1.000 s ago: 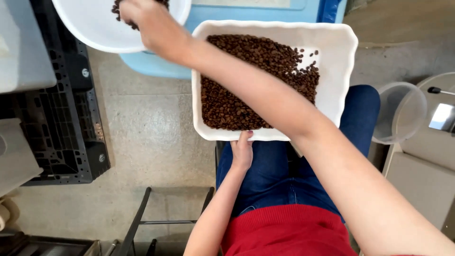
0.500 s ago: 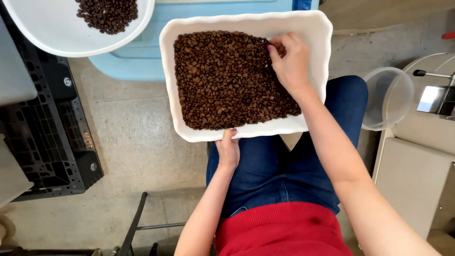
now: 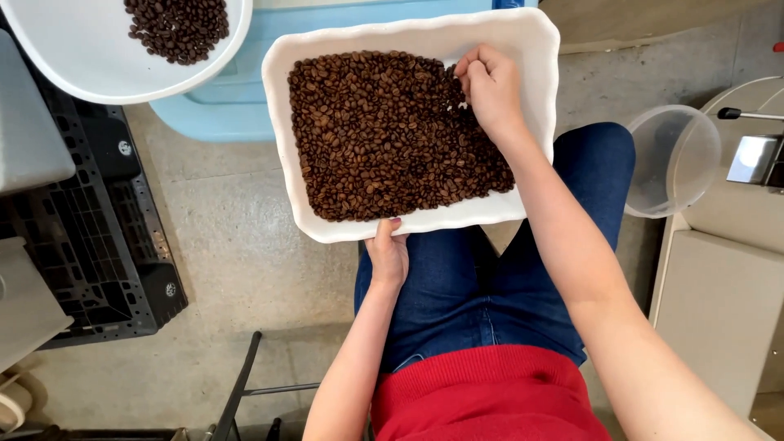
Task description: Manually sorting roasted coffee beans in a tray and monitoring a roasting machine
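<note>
A white rectangular tray (image 3: 282,122) rests on my lap, filled with a layer of brown coffee beans (image 3: 384,139). My left hand (image 3: 387,255) grips the tray's near rim from below, thumb on the edge. My right hand (image 3: 490,86) is over the tray's far right part, fingertips pinched together on the beans. A white round bowl (image 3: 98,69) at the top left holds a small pile of dark beans (image 3: 178,28).
A light blue bin lid (image 3: 220,102) lies under the tray's far side. A black plastic pallet (image 3: 90,237) sits to the left on the concrete floor. A clear plastic tub (image 3: 674,159) and a metal device (image 3: 755,155) stand at the right.
My right hand came back from the round bowl at top left to the tray and now picks at the beans on its right side. The left hand kept holding the rim.
</note>
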